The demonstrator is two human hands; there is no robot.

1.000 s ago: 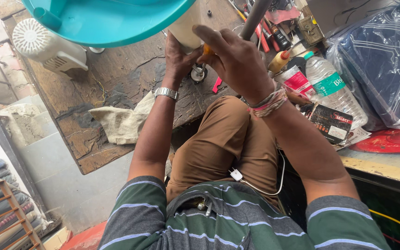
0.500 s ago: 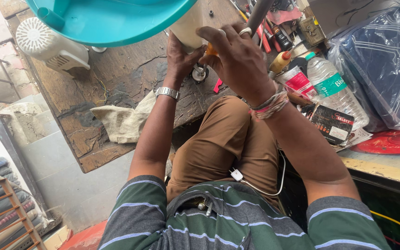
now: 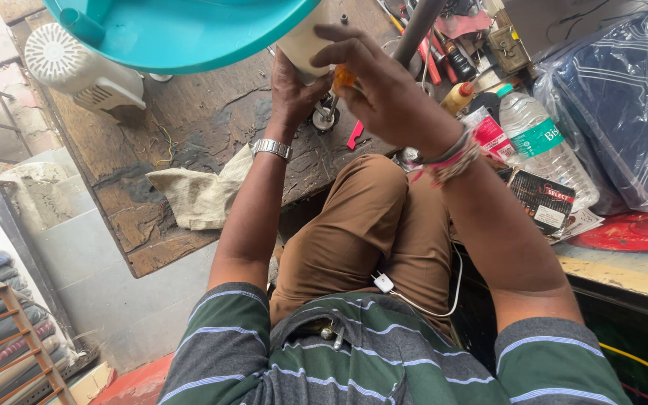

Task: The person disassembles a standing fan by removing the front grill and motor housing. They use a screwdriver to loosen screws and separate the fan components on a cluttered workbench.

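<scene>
Daylight falls on a worn wooden workbench (image 3: 189, 150). Grey concrete floor (image 3: 106, 285) lies near left, with a wooden rack (image 3: 16, 337) in the corner. A red tray (image 3: 631, 232) sits right.

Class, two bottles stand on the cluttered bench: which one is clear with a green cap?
The large clear water bottle lying tilted; the small squeeze bottle beside it is yellowish with a red cap.

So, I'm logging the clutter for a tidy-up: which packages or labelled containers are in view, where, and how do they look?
Clear plastic bottle: lying right of the right hand, green label band, green cap.
Small squeeze bottle: beside it, yellowish with a red tip.
Pink and white packet: near the right wrist.
Dark flat box: right of the knee, black with red.
Clear bag: far right, holding dark blue fabric.
</scene>
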